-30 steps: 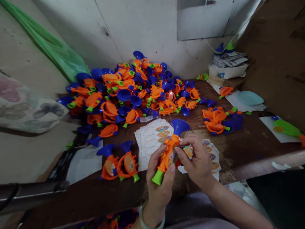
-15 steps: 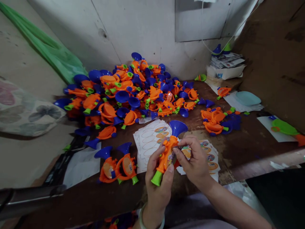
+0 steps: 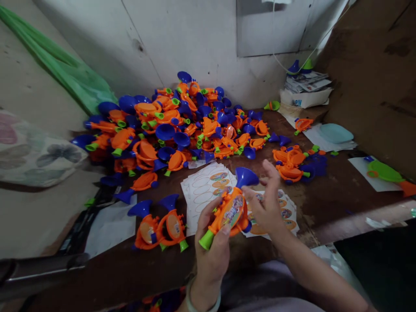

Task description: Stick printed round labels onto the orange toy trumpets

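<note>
My left hand (image 3: 212, 258) is wrapped round an orange toy trumpet (image 3: 242, 221) with a blue bell and a green mouthpiece, the bell tilted up and away. A colourful oval sticker (image 3: 233, 209) lies on the trumpet's flat side. Beside the bell, my right hand (image 3: 268, 212) has its fingers spread, with nothing visible in them. Under and behind the hands are sticker sheets: the left stack (image 3: 196, 203) shows several blank ovals, and the right stack (image 3: 290, 203) carries printed ovals and is partly hidden by my right hand.
A big heap of toy trumpets (image 3: 169, 117) rises against the wall. Two more trumpets (image 3: 173, 225) stand at the left near the table edge. On the right are a small group of orange parts (image 3: 289, 162), a pale blue dish (image 3: 336, 133) and a box of papers (image 3: 305, 97).
My right hand has come off the trumpet's side and its fingers have spread. The trumpet has turned in my left hand, so its side with the sticker now faces up.
</note>
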The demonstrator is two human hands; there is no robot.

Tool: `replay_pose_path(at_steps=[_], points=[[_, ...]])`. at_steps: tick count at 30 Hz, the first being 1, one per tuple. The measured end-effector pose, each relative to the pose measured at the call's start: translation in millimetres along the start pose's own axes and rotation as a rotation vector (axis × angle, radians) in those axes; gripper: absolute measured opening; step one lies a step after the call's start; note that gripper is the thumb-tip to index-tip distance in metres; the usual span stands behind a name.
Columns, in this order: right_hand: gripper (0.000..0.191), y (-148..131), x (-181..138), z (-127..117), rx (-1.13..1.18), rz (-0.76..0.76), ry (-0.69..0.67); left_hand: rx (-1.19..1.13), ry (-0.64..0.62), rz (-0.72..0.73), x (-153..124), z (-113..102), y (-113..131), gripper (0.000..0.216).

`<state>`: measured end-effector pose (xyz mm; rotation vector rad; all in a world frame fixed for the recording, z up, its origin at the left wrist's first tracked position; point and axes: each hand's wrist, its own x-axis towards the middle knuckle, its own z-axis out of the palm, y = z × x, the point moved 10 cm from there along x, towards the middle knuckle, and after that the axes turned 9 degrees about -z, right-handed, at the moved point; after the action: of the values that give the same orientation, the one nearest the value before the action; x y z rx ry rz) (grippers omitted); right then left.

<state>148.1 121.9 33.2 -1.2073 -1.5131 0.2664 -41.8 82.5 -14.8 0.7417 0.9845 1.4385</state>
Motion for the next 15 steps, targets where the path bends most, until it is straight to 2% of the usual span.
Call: replay_pose_path(at_steps=[2, 4, 7, 10, 12, 15], points=[[0.062, 17, 0, -7, -0.001, 0.051, 0.049, -0.107, -0.044, -0.07, 3, 6, -1, 0.042], [0.055, 32, -1, -7, 0.018, 0.087, 0.01, -0.207, -0.041, -0.135, 7, 8, 0, 0.04], [0.044, 40, -10, 0, 0.015, 0.058, -0.17, -0.335, -0.03, -0.242, 12, 10, -1, 0.039], [0.035, 42, -30, 6, -0.047, 0.002, -0.438, -0.417, 0.003, -0.32, 14, 4, -4, 0.038], [0.045, 49, -46, 3, -0.147, -0.006, -0.589, -0.447, 0.071, -0.349, 14, -4, -7, 0.033], [0.075, 60, -69, -7, -0.311, -0.03, -0.757, -0.458, 0.191, -0.371, 12, -16, -12, 0.025]])
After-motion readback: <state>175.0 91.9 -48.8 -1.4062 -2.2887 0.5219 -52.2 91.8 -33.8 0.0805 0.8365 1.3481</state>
